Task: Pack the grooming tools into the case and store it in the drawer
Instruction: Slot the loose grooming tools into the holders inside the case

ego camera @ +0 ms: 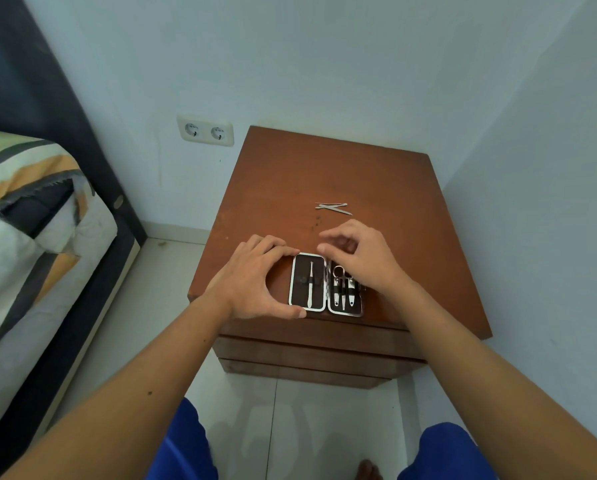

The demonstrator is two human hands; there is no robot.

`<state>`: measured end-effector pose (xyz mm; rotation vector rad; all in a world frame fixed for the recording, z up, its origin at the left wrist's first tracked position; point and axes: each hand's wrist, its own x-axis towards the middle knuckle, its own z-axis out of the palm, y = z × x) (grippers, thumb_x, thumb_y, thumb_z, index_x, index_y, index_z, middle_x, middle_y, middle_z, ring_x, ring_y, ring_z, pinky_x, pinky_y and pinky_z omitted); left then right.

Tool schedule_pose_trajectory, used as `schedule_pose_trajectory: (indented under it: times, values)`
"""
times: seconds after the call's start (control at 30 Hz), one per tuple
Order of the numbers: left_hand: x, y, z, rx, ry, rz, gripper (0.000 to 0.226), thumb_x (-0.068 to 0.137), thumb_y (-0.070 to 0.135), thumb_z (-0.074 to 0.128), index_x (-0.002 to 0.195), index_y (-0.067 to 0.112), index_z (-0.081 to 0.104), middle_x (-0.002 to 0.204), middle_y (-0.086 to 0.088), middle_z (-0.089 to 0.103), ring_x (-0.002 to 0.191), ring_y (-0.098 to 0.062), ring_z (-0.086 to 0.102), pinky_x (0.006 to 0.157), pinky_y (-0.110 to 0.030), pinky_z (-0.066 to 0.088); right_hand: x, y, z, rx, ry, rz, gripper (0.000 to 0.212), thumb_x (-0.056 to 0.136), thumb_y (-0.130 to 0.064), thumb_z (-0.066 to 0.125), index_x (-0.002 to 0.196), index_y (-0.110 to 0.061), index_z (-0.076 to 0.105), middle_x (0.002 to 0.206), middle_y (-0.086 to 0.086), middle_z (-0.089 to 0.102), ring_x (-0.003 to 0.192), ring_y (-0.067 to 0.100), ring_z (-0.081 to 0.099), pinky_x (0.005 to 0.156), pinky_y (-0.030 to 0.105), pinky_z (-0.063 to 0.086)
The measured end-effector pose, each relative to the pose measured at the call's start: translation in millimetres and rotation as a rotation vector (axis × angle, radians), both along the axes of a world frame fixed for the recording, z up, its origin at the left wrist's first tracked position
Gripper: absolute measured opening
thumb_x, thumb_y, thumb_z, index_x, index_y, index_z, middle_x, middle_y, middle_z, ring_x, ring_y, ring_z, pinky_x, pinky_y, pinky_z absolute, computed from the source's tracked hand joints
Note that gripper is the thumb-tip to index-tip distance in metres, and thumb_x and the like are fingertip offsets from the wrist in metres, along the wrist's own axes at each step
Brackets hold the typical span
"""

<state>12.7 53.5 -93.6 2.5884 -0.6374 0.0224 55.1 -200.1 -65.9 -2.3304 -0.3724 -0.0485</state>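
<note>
A small dark case (324, 285) with a silver rim lies open flat near the front of the brown nightstand (376, 188). Its left half holds one thin metal tool; its right half holds small scissors and clippers under elastic bands. My left hand (255, 278) clasps the case's left edge, thumb at the front corner, fingers at the back corner. My right hand (363, 254) hovers over the case's right half with fingers curled apart, holding nothing visible. Two thin metal tools (333, 207) lie crossed on the nightstand behind the hands.
Closed drawer fronts (311, 351) show below the nightstand top. A bed with a striped cover (30, 216) stands to the left, a double wall socket (205, 130) on the wall behind. Pale floor tiles and my blue-clad knees are below.
</note>
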Motion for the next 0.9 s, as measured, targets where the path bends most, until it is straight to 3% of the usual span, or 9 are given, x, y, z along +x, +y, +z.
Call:
schedule_pose_trajectory:
  times: [0.1, 0.27, 0.43, 0.63, 0.7, 0.8, 0.9]
  values:
    - [0.2, 0.3, -0.2, -0.006, 0.005, 0.001, 0.112, 0.057, 0.094, 0.070, 0.149, 0.035, 0.049, 0.141, 0.017, 0.044, 0.128, -0.009, 0.037, 0.112, -0.034, 0.034, 30.4, -0.4, 1.8, -0.019, -0.063, -0.147, 0.013, 0.093, -0.027, 0.076, 0.105, -0.025, 0.082, 0.099, -0.008, 0.071, 0.081, 0.008, 0.060, 0.083, 0.025, 0.049]
    - [1.2, -0.4, 0.5, 0.004, 0.008, -0.006, 0.113, 0.058, 0.094, 0.070, 0.150, 0.034, 0.047, 0.143, 0.017, 0.043, 0.130, -0.008, 0.036, 0.113, -0.032, 0.032, 72.0, -9.9, -7.6, -0.093, -0.075, -0.327, 0.012, 0.092, -0.029, 0.075, 0.102, -0.026, 0.081, 0.101, -0.002, 0.067, 0.092, 0.019, 0.066, 0.097, 0.041, 0.053]
    - [1.3, 0.1, 1.0, 0.002, 0.009, -0.006, 0.113, 0.057, 0.094, 0.070, 0.150, 0.034, 0.047, 0.144, 0.016, 0.043, 0.131, -0.009, 0.036, 0.113, -0.032, 0.031, 83.8, -12.2, -8.3, -0.215, -0.049, -0.246, 0.008, 0.091, -0.032, 0.079, 0.095, -0.025, 0.081, 0.098, -0.003, 0.063, 0.099, 0.024, 0.063, 0.092, 0.041, 0.051]
    - [1.4, 0.2, 2.6, 0.012, 0.017, -0.007, 0.112, 0.058, 0.095, 0.069, 0.150, 0.034, 0.047, 0.145, 0.015, 0.043, 0.130, -0.008, 0.035, 0.112, -0.033, 0.032, 82.4, -8.1, 0.3, -0.499, -0.086, -0.084, 0.015, 0.103, -0.022, 0.060, 0.104, -0.014, 0.073, 0.112, 0.008, 0.064, 0.106, 0.032, 0.062, 0.090, 0.038, 0.045]
    - [0.8, 0.2, 2.7, 0.018, 0.018, -0.005, 0.113, 0.058, 0.095, 0.068, 0.150, 0.034, 0.047, 0.145, 0.016, 0.043, 0.130, -0.008, 0.035, 0.113, -0.033, 0.032, 75.9, -8.3, -0.9, -0.425, -0.080, -0.111, 0.011, 0.103, -0.020, 0.059, 0.103, -0.015, 0.069, 0.106, 0.005, 0.065, 0.103, 0.031, 0.063, 0.089, 0.038, 0.046]
    - [0.6, -0.3, 2.7, 0.023, 0.022, 0.001, 0.113, 0.058, 0.096, 0.068, 0.150, 0.034, 0.046, 0.146, 0.016, 0.042, 0.131, -0.008, 0.034, 0.114, -0.034, 0.032, 61.2, -10.1, 0.9, -0.115, -0.049, -0.231, 0.002, 0.099, -0.019, 0.066, 0.098, -0.019, 0.067, 0.090, -0.005, 0.067, 0.084, 0.016, 0.063, 0.085, 0.037, 0.053]
    - [0.2, -0.6, 3.3, 0.018, 0.020, 0.001, 0.111, 0.059, 0.095, 0.069, 0.149, 0.034, 0.047, 0.146, 0.016, 0.043, 0.131, -0.009, 0.035, 0.114, -0.034, 0.032, 42.6, -8.3, 7.8, 0.120, 0.050, -0.211, 0.027, 0.095, -0.012, 0.072, 0.119, -0.021, 0.065, 0.086, -0.008, 0.068, 0.074, 0.008, 0.061, 0.080, 0.032, 0.053]
